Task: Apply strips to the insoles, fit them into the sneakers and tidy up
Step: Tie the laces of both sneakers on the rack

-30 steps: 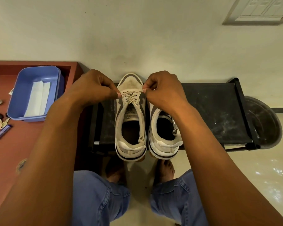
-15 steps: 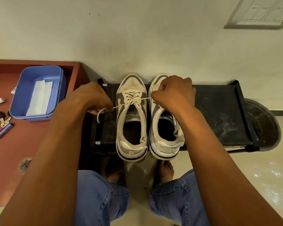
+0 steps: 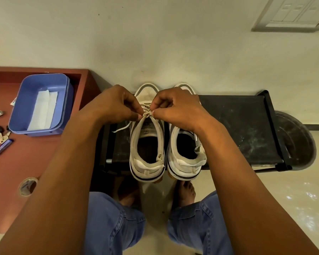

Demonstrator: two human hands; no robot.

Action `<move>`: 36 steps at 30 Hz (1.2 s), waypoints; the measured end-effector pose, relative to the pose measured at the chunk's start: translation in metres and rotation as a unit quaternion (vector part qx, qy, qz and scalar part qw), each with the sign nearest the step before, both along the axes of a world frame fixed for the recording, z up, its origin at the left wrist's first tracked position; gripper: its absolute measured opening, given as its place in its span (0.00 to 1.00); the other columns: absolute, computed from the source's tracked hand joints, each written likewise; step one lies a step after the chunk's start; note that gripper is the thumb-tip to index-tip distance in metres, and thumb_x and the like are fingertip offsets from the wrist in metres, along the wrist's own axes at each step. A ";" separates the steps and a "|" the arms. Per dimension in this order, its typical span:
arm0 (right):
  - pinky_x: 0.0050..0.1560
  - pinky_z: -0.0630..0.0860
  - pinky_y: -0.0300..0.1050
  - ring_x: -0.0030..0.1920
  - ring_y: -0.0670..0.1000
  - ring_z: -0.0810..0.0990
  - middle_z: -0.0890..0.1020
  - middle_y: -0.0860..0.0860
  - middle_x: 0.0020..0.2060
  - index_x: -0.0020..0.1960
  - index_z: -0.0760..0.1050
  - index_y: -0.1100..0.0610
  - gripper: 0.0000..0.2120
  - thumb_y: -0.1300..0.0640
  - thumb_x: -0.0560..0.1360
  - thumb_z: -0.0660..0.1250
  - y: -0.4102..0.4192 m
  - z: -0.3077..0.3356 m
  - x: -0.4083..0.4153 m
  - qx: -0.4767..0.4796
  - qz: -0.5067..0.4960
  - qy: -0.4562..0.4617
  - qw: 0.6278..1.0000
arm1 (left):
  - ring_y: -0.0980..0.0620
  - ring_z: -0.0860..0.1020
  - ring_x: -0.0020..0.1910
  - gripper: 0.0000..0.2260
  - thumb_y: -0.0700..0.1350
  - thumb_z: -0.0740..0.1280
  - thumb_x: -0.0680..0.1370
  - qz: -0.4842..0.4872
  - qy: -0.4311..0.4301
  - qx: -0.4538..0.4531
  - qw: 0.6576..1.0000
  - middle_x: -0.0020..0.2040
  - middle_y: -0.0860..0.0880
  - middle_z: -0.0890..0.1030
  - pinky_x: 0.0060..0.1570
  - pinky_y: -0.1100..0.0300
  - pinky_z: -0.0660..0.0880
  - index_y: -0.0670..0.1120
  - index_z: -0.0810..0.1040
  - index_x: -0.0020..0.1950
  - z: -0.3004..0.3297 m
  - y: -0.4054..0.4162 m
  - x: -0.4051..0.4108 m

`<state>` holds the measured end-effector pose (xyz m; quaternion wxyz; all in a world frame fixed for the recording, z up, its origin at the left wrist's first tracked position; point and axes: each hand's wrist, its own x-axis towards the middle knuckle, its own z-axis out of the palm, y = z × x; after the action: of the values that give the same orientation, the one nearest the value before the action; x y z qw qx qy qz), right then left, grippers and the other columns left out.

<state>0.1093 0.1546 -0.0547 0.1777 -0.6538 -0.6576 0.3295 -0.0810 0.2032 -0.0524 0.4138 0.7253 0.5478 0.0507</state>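
Both hands pinching the lace of the left-hand sneaker, mid-knot.

The left hand [image 3: 116, 105] and the right hand [image 3: 175, 109] meet fingertip to fingertip over the lace [image 3: 145, 113], each pinching a strand at the knot; one loose end trails off toward 8 o'clock. That lace belongs to the left sneaker [image 3: 146, 144], which stands touching the right sneaker [image 3: 185, 144] on a black rack [image 3: 238, 126]. Both run lengthwise from 6 to 12 o'clock, heels toward the person, toes at the wall. By my reading the insoles are already fitted, though the dark openings don't show them, and this shoe's tying is under way. The other shoe's laces are hidden behind the right hand. Tidying looks unfinished: at 9 o'clock a blue tub [image 3: 42, 100] with white strips [image 3: 42, 111], keys [image 3: 0, 133] and a tape roll [image 3: 28, 186] lie on the red table [image 3: 17, 162].
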 end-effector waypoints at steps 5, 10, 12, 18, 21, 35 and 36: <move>0.64 0.74 0.60 0.45 0.42 0.82 0.84 0.39 0.36 0.41 0.83 0.45 0.04 0.47 0.69 0.75 0.002 -0.005 0.003 0.002 -0.002 -0.031 1.000 | 0.53 0.85 0.47 0.04 0.42 0.77 0.73 0.002 -0.004 -0.008 1.000 0.43 0.52 0.87 0.56 0.51 0.82 0.50 0.87 0.45 -0.002 0.000 -0.001; 0.64 0.74 0.60 0.46 0.42 0.82 0.85 0.39 0.37 0.41 0.83 0.46 0.01 0.51 0.70 0.75 0.002 -0.004 0.005 -0.002 0.003 -0.034 0.999 | 0.53 0.85 0.46 0.03 0.42 0.76 0.75 -0.005 -0.001 -0.023 1.000 0.43 0.51 0.87 0.56 0.52 0.81 0.49 0.87 0.45 -0.001 0.000 -0.002; 0.64 0.74 0.60 0.46 0.43 0.83 0.85 0.39 0.37 0.40 0.83 0.46 0.02 0.53 0.69 0.75 0.001 -0.005 0.005 -0.015 0.004 -0.027 1.000 | 0.53 0.85 0.46 0.02 0.42 0.76 0.75 -0.009 0.001 -0.025 1.000 0.43 0.51 0.87 0.56 0.53 0.81 0.49 0.87 0.46 0.000 0.000 -0.002; 0.59 0.80 0.57 0.43 0.43 0.84 0.85 0.40 0.36 0.39 0.84 0.47 0.04 0.55 0.68 0.74 0.001 -0.005 0.009 -0.032 0.000 0.010 0.999 | 0.48 0.85 0.46 0.03 0.43 0.73 0.77 -0.008 -0.009 -0.020 1.000 0.43 0.49 0.87 0.51 0.54 0.81 0.46 0.87 0.46 0.004 -0.001 0.000; 0.64 0.75 0.61 0.45 0.43 0.83 0.85 0.40 0.37 0.39 0.84 0.47 0.03 0.55 0.68 0.75 0.000 -0.003 0.009 -0.033 0.001 0.003 0.999 | 0.49 0.85 0.43 0.04 0.45 0.73 0.77 -0.011 0.000 -0.022 1.000 0.40 0.50 0.87 0.47 0.57 0.81 0.47 0.87 0.44 0.002 -0.001 -0.001; 0.66 0.67 0.57 0.53 0.46 0.80 0.84 0.40 0.41 0.41 0.83 0.46 0.01 0.50 0.72 0.74 0.003 -0.004 0.017 -0.005 -0.021 -0.100 0.995 | 0.53 0.84 0.42 0.08 0.49 0.72 0.78 0.033 0.060 -0.033 0.997 0.39 0.52 0.85 0.47 0.57 0.79 0.49 0.85 0.41 -0.002 0.001 -0.002; 0.66 0.67 0.57 0.52 0.46 0.80 0.84 0.40 0.41 0.41 0.83 0.46 0.01 0.51 0.72 0.74 0.003 -0.005 0.017 -0.005 -0.022 -0.103 0.994 | 0.52 0.84 0.42 0.08 0.49 0.72 0.78 0.036 0.061 -0.032 0.997 0.40 0.51 0.85 0.49 0.56 0.80 0.49 0.85 0.40 -0.001 0.001 -0.002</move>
<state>0.1266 0.1573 -0.0593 0.1130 -0.6995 -0.6561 0.2595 -0.0832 0.2045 -0.0535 0.4005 0.6931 0.5994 0.0041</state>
